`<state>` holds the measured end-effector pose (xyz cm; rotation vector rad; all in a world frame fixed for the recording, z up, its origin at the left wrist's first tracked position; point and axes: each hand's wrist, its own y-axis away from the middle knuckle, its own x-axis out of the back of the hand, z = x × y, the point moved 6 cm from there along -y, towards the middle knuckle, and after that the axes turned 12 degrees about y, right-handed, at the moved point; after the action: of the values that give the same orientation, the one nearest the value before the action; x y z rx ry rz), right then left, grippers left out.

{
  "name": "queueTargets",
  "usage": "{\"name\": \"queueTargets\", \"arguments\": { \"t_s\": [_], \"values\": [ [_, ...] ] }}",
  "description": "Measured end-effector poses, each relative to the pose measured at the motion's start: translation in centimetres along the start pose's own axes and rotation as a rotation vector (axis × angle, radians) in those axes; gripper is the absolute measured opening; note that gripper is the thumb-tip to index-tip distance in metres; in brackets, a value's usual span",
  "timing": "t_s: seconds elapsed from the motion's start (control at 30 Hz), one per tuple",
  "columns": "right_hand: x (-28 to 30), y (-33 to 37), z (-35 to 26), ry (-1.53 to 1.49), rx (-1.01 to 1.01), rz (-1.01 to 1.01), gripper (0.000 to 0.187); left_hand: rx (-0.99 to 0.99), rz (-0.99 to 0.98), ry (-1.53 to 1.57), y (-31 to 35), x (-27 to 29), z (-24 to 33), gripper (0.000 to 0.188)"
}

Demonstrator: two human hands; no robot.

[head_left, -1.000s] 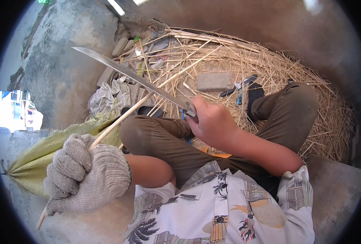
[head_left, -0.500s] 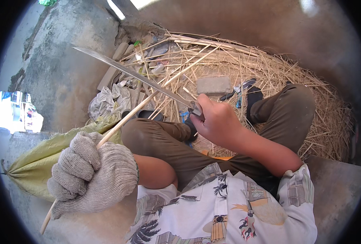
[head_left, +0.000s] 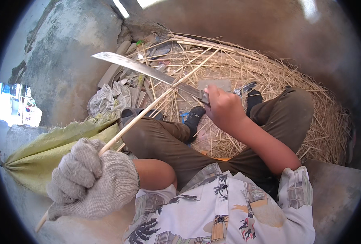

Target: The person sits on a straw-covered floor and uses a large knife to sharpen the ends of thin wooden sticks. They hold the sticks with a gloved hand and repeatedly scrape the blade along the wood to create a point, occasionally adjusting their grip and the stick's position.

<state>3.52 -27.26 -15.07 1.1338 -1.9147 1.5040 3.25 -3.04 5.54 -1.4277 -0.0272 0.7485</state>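
Yellow sack (head_left: 48, 157) — beside gloved hand (head_left: 94, 182)

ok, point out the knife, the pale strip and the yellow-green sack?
Knife (head_left: 143, 68): head view, middle of the blade.
Pale strip (head_left: 148, 109): head view, its bare middle length.
Yellow-green sack (head_left: 46, 154): head view, on its folded fabric.

pale tan stick (head_left: 148, 109), silvery-grey knife blade (head_left: 141, 68), light grey glove (head_left: 114, 183), brown trousers (head_left: 160, 136), white shirt (head_left: 188, 221) with dark palm-tree print, yellow-green sack (head_left: 42, 156)
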Motion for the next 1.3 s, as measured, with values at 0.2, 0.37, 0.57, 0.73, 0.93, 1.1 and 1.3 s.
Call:
{"name": "queueTargets", "arguments": {
  "t_s": [0.2, 0.37, 0.57, 0.73, 0.93, 1.1, 1.3],
  "values": [
    [-1.9, 0.4, -0.5, -0.301, -0.166, -0.261, 0.021, -0.061, 0.189, -0.108, -0.2, 3.0, 0.0, 0.066],
    [-2.4, 0.4, -0.2, -0.731, -0.488, -0.491, 0.021, -0.062, 0.186, -0.116, -0.6, 3.0, -0.6, 0.065],
    [0.7, 0.4, -0.9, -0.283, -0.067, -0.114, 0.028, -0.102, 0.168, -0.082, -0.2, 2.1, -0.8, 0.064],
    [-0.9, 0.1, 0.9, -0.026, -0.011, -0.029, 0.032, -0.140, 0.185, -0.131, 0.2, 1.6, 1.5, 0.062],
    [-3.4, 0.3, 1.0, -0.159, -0.065, -0.175, 0.030, -0.198, 0.251, -0.325, 0.3, 1.6, 0.8, 0.062],
    [-2.1, 1.0, -0.2, -0.395, -0.125, -0.221, 0.030, -0.184, 0.271, -0.262, 0.1, 1.9, 1.7, 0.062],
    [1.0, 0.2, -2.8, -0.243, 0.043, -0.074, 0.032, -0.243, 0.266, -0.360, 0.5, 1.4, 0.7, 0.060]
  ]
}}
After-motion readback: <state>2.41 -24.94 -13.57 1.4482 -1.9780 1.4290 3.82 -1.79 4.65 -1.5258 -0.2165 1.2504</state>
